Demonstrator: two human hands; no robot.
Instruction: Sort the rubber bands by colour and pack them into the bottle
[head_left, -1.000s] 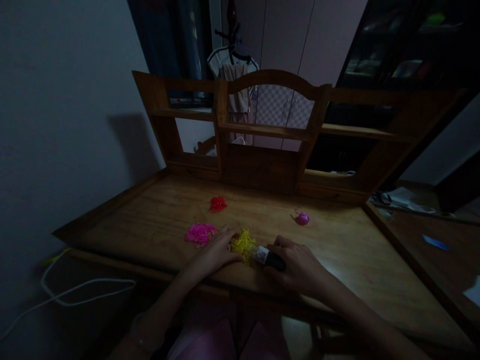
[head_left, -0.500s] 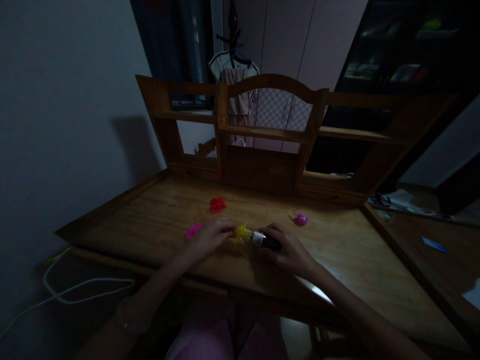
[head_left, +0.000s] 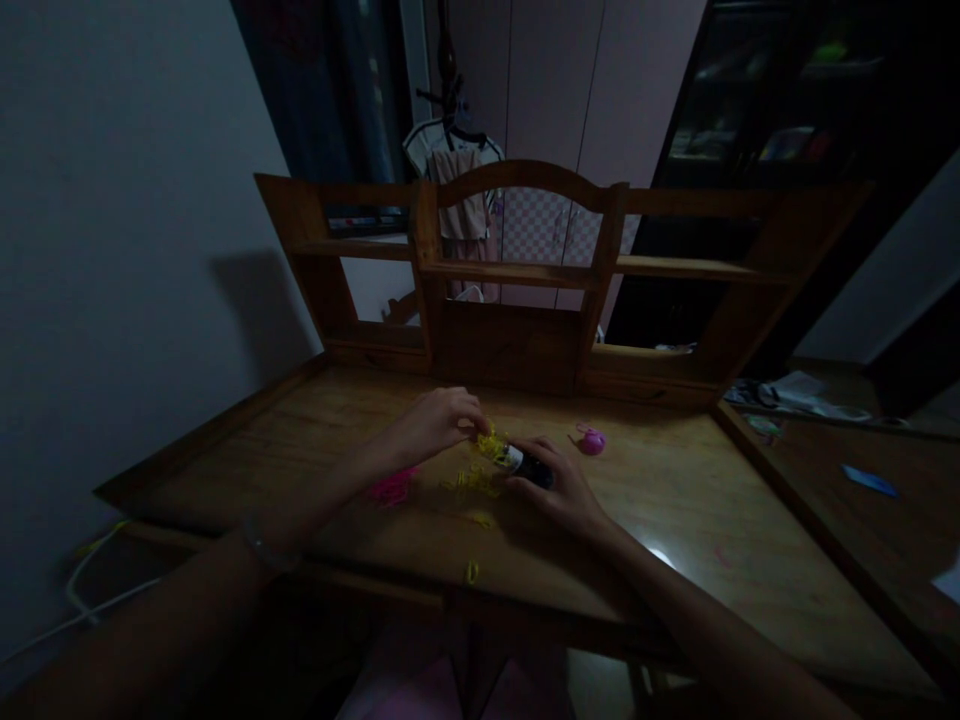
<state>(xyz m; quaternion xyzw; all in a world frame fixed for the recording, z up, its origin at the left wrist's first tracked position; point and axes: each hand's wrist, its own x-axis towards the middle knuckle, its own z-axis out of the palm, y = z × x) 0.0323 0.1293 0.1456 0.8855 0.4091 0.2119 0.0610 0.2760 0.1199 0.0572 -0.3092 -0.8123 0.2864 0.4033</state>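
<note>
My right hand [head_left: 559, 488] grips a small dark bottle [head_left: 527, 464] with a white label, held just above the wooden desk [head_left: 675, 500]. My left hand [head_left: 437, 420] pinches a tuft of yellow rubber bands [head_left: 491, 444] at the bottle's mouth. More yellow bands [head_left: 471, 484] lie scattered on the desk below, and one lies near the front edge [head_left: 472, 571]. A pile of pink bands [head_left: 391, 487] shows beside my left forearm.
A small pink round object [head_left: 590, 440] lies on the desk right of the bottle. A wooden shelf unit [head_left: 517, 270] stands along the desk's back. Papers lie on a side surface [head_left: 795, 395] at the right. A white cable [head_left: 82, 590] hangs left.
Both hands have lifted and moved away from me with the bottle. The yellow pile has broken up, with loose bands now strewn on the desk. My left arm now hides the red pile.
</note>
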